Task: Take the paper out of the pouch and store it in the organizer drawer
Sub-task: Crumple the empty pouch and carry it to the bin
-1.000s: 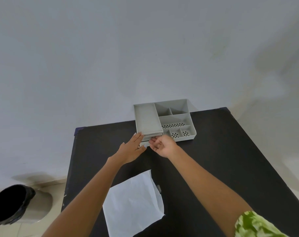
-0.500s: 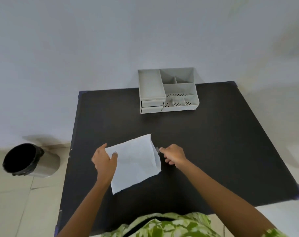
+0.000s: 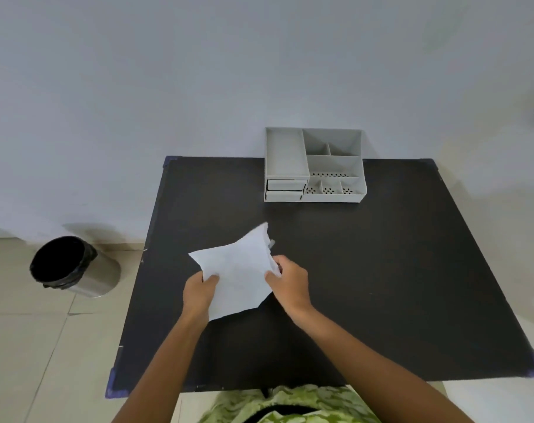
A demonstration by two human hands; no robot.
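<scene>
A flat white pouch (image 3: pixel 239 271) is lifted and crumpled a little above the black table (image 3: pixel 381 285). My left hand (image 3: pixel 199 293) pinches its lower left edge. My right hand (image 3: pixel 290 283) grips its right edge, just below a small grey zipper pull (image 3: pixel 271 243). No paper shows outside the pouch. The grey organizer (image 3: pixel 334 166) stands at the table's far edge against the wall. Two small drawers (image 3: pixel 285 190) sit at its lower left front, with a dark gap around the upper one.
A metal bin with a black liner (image 3: pixel 71 265) stands on the tiled floor left of the table. The wall rises directly behind the organizer. Green patterned clothing (image 3: pixel 290 404) shows at the table's near edge.
Both hands left the organizer's drawer front and came back to the pouch. They took hold of its two sides and raised it off the table, bending it.
</scene>
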